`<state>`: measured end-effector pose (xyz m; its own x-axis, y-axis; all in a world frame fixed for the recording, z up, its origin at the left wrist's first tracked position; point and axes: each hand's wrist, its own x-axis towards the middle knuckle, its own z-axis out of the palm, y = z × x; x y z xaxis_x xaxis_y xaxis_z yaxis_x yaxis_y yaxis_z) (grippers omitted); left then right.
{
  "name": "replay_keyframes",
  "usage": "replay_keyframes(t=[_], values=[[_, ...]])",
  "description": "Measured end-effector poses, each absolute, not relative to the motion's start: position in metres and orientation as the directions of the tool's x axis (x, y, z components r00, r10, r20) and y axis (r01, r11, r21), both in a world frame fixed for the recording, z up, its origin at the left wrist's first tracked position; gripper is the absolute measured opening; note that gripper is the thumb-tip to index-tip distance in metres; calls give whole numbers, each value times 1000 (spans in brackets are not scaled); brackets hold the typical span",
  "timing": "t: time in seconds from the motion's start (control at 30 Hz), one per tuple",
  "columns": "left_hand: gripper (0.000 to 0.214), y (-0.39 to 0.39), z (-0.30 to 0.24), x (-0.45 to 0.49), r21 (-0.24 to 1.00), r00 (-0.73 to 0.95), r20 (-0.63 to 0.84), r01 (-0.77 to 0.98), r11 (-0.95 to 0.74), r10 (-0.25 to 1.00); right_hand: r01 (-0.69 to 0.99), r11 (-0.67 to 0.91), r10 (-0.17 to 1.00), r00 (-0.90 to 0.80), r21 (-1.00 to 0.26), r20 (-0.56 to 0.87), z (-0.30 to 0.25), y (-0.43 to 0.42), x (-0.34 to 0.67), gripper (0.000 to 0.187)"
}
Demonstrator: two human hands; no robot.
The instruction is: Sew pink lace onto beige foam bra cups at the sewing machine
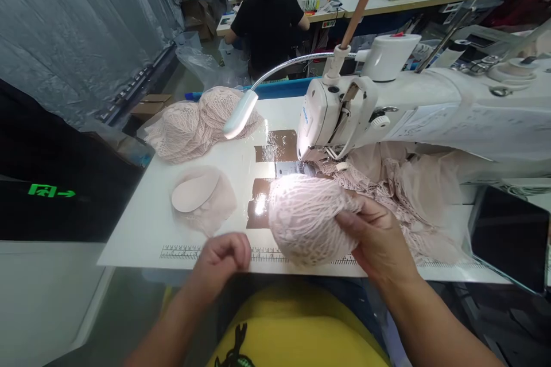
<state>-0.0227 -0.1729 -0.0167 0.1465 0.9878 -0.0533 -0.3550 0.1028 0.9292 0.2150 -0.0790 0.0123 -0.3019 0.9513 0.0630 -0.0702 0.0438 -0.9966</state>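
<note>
My right hand (375, 236) grips a rounded pale pink lace cup (306, 218) by its right edge and holds it just in front of the sewing machine head (333, 117). The lace trails right into a heap of the same fabric (413, 195) under the machine arm. My left hand (221, 264) hovers at the table's front edge over the printed ruler (181, 252), its fingers curled into a loose fist with nothing visible in them. A flat oval pad (194, 192) lies on sheer fabric to the left of the cup.
A pile of finished lace cups (193, 123) sits at the table's far left, under a gooseneck lamp (240, 114). A dark tablet (512, 235) lies at the right. Another person in black (267, 23) works at a table behind. Plastic sheeting hangs along the left.
</note>
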Motion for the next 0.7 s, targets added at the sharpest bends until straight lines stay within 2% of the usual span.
replay_keyframes(t=[0.03, 0.07, 0.13, 0.17, 0.2, 0.27, 0.33, 0.5, 0.7], values=[[3, -170, -8, -28, 972, 87, 19, -237, 2, 996, -43, 49, 919, -389, -998, 61, 15, -81, 213, 22], [20, -167, 1, -32, 990, 63, 93, -113, -85, 994, -27, 51, 876, -479, -998, 58, 17, -83, 210, 19], [59, -159, 18, -31, 979, 126, 158, 107, -172, 979, 15, 110, 765, -640, -994, 75, 22, -89, 202, 14], [67, -154, 24, -28, 968, 195, 132, 186, -169, 972, 35, 163, 719, -689, -986, 94, 24, -92, 197, 12], [65, -151, 27, -25, 962, 268, 77, 232, -142, 960, 53, 213, 690, -715, -976, 112, 25, -94, 194, 10], [45, -145, 28, -17, 965, 363, -24, 250, -73, 931, 93, 298, 685, -714, -950, 145, 26, -95, 190, 10], [30, -143, 22, -11, 970, 370, -59, 240, -34, 927, 136, 360, 718, -672, -923, 181, 25, -94, 190, 13], [24, -142, 13, -8, 965, 341, -48, 258, -45, 939, 187, 388, 798, -559, -903, 227, 24, -90, 188, 17], [25, -132, 22, -8, 972, 337, -22, 227, -58, 941, 208, 370, 825, -522, -905, 217, 29, -87, 183, 19]])
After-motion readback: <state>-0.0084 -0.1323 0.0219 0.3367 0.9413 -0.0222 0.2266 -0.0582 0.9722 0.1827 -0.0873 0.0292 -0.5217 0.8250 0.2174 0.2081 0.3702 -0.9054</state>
